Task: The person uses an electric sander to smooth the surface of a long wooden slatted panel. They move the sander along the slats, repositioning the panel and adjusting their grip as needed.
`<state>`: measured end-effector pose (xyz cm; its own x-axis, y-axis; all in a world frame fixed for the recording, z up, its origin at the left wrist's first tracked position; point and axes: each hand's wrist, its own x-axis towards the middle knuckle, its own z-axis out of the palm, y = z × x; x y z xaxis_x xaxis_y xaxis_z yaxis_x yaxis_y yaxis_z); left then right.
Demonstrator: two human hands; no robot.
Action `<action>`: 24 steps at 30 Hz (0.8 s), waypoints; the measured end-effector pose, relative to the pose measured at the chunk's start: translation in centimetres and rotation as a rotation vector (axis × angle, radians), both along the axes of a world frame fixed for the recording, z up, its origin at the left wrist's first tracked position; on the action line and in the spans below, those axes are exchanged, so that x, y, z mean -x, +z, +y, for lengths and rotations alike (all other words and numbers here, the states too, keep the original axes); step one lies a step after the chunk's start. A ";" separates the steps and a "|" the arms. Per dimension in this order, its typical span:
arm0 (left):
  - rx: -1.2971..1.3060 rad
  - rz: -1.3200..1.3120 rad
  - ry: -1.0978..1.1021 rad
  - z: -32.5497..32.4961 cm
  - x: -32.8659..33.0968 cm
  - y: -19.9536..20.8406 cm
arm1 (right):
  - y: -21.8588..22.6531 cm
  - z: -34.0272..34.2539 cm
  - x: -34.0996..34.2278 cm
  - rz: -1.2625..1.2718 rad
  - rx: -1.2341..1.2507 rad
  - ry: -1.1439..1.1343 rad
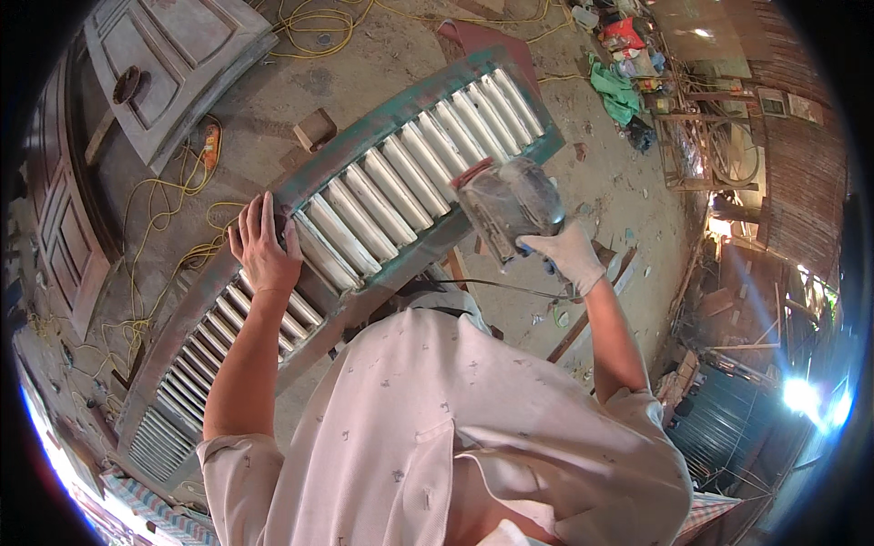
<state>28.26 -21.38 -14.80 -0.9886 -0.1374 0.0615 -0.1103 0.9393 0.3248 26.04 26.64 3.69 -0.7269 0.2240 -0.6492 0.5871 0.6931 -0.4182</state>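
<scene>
A long louvered wooden shutter (pixel 401 191) lies slantwise in front of me, its green and reddish-brown frame worn and its slats pale. My left hand (pixel 266 247) rests on the frame where two slatted sections meet, fingers spread across the wood near the far edge. A dusty grey power sander (pixel 512 202) with a red part is in my right hand (pixel 566 257), which wears a pale glove. The sander overlaps the shutter's near edge at the right; whether its underside touches the wood is hidden. A dark cord (pixel 510 287) runs below it.
Panelled wooden doors (pixel 182 55) lean at the upper left. Yellow cords (pixel 150 196) tangle over the dirt floor, near an orange bottle (pixel 211 146). A wooden block (pixel 315 129) lies beyond the shutter. Green cloth (pixel 615 91) and clutter line the right wall.
</scene>
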 end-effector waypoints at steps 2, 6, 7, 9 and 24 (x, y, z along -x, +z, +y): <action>-0.018 -0.002 0.000 0.1 0.1 0.1 | -0.6 -1.3 1.1 0.077 0.071 0.095; -0.024 0.007 -0.002 0.2 -0.1 0.2 | -3.2 -3.4 6.8 0.285 0.090 0.225; -0.025 0.011 -0.011 0.2 0.1 0.1 | -5.9 -2.6 8.2 0.521 0.138 0.309; -0.030 0.028 -0.016 0.2 0.2 0.3 | -4.6 -4.3 13.0 0.054 0.196 0.137; -0.419 0.323 0.115 -2.1 -15.9 5.6 | -3.4 -9.6 3.8 0.269 -0.006 0.536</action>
<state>44.17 -23.43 -9.18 -0.9056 -0.3218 0.2764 -0.0377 0.7101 0.7031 22.29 17.08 0.26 -0.8783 -0.2162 -0.4264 0.0292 0.8660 -0.4992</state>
